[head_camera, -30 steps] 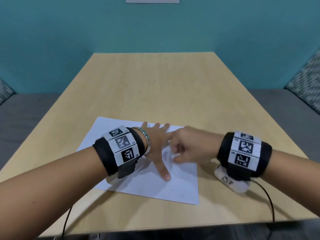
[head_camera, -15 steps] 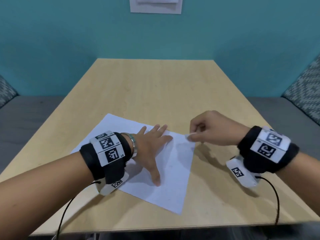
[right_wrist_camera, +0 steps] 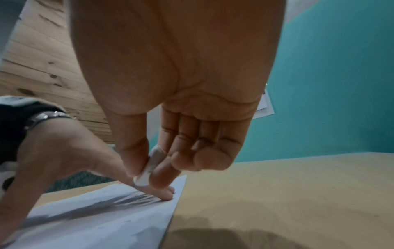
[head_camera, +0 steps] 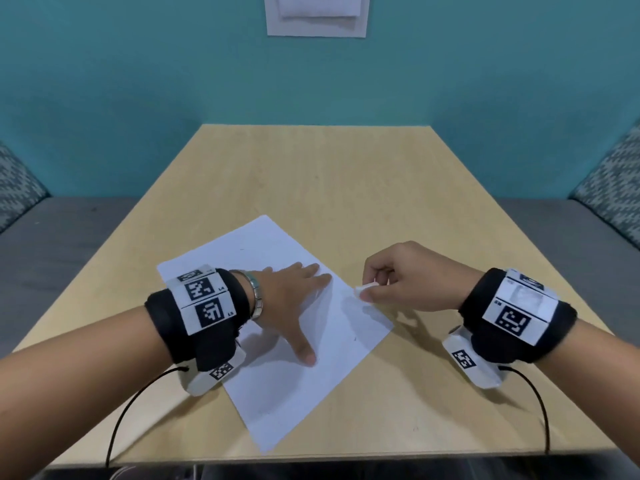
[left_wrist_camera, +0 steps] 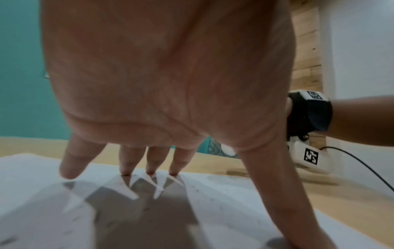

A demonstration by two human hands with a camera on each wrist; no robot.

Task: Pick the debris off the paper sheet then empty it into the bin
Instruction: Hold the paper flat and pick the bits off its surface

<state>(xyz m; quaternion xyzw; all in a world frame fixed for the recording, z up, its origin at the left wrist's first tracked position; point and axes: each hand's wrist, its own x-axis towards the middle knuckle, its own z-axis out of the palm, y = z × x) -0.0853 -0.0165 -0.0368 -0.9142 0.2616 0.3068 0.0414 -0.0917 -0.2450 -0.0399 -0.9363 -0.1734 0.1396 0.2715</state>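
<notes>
A white paper sheet [head_camera: 273, 386] lies turned at an angle on the wooden table [head_camera: 311, 188]. My left hand [head_camera: 294, 299] rests flat on it with fingers spread, and the fingertips [left_wrist_camera: 149, 170] press the sheet [left_wrist_camera: 224, 210]. Just past the sheet's right edge my right hand [head_camera: 401, 282] hovers slightly above the table. Its thumb and forefinger pinch a small white piece of debris [head_camera: 365, 288], seen close up as a whitish scrap [right_wrist_camera: 147, 168] in the right wrist view. A few tiny dark specks remain on the sheet [right_wrist_camera: 95, 224]. No bin is in view.
Grey bench seats with patterned cushions [head_camera: 613, 181] flank the table on both sides. A teal wall with a white holder [head_camera: 315, 15] stands behind. Black cables [head_camera: 540, 403] trail from both wrist cameras over the table's near edge.
My right hand has drawn away from the left hand to the right, off the sheet, with the white scrap pinched. The sheet has rotated under my left hand.
</notes>
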